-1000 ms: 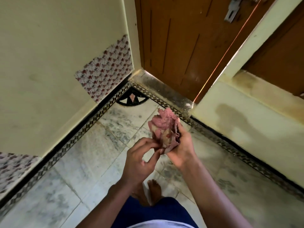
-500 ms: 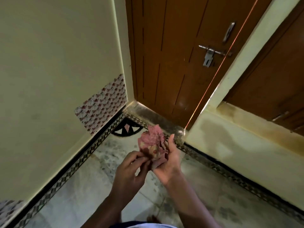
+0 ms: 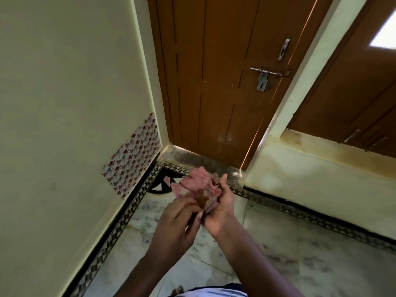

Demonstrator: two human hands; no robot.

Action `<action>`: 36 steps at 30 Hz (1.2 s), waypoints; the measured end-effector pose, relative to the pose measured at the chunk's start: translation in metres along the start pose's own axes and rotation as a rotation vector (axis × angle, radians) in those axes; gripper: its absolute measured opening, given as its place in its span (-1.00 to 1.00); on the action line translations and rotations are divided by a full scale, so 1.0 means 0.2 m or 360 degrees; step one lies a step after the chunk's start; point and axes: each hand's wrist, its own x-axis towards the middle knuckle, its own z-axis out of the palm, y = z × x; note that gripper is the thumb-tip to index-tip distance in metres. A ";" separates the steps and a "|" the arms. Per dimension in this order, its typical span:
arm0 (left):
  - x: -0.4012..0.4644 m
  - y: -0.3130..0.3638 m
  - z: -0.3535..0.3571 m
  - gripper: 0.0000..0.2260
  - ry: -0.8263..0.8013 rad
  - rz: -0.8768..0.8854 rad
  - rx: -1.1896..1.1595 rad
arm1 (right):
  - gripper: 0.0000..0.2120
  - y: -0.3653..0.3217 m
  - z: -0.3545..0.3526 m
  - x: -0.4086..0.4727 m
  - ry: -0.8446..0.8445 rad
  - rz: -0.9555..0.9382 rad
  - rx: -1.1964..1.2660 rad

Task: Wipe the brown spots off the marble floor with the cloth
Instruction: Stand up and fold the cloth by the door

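Observation:
A crumpled pink cloth [image 3: 196, 186] with brown stains is held up in front of me, well above the marble floor [image 3: 289, 254]. My right hand [image 3: 220, 207] cups it from the right with the thumb pointing up. My left hand [image 3: 175, 224] pinches the cloth's lower edge from below left. The floor is pale grey-veined marble. No brown spots show on the visible part of it; my arms hide some of it.
A cream wall [image 3: 64, 103] with a patterned patch [image 3: 132, 155] stands at left. A brown door [image 3: 214, 82] with a metal latch [image 3: 264, 75] closes the corner ahead. A low cream ledge [image 3: 321, 174] runs at right. A dark patterned border [image 3: 128, 211] edges the floor.
The view has tilted upward, so more of the door and latch shows and my feet have dropped out of sight. Both hands keep working the cloth between them.

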 end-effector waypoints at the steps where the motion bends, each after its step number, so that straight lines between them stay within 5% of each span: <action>1: -0.03 -0.03 -0.02 -0.85 -0.0028 0.0041 0.0039 | -0.20 0.03 0.02 0.00 0.0015 -0.0016 0.0004; 4: -0.11 -0.08 -0.08 -0.87 -0.0023 0.0029 -0.0044 | -0.30 0.12 0.04 -0.01 0.0000 -0.0024 -0.0008; 9: -0.21 -0.10 -0.17 -0.83 0.0204 -0.0426 -0.0420 | -0.34 0.24 0.05 -0.04 -0.0108 -0.0039 -0.0096; 14: -0.26 -0.15 -0.16 -0.93 0.0117 -0.0463 -0.0438 | -0.44 0.31 0.08 -0.03 -0.0160 -0.0011 -0.0077; 19: -0.22 -0.15 -0.20 -0.92 0.0257 -0.0554 -0.0511 | -0.25 0.34 0.08 0.01 -0.0252 -0.0129 0.0020; 23: -0.08 -0.14 -0.26 -0.88 0.0542 -0.0838 -0.0666 | -0.34 0.31 -0.05 0.02 -0.0381 -0.0321 0.0018; 30: 0.32 -0.02 -0.32 -0.92 0.0365 -0.0627 -0.0833 | -0.47 0.05 -0.26 -0.02 -0.0063 -0.0685 -0.0960; 33: 0.46 0.07 -0.28 -0.89 0.0192 -0.0728 -0.1000 | -0.29 -0.07 -0.22 -0.02 -0.0192 -0.0716 -0.1223; 36: 0.55 0.10 -0.21 -0.86 0.0187 -0.0833 -0.1095 | -0.41 -0.17 -0.14 0.00 -0.0313 -0.0800 -0.1259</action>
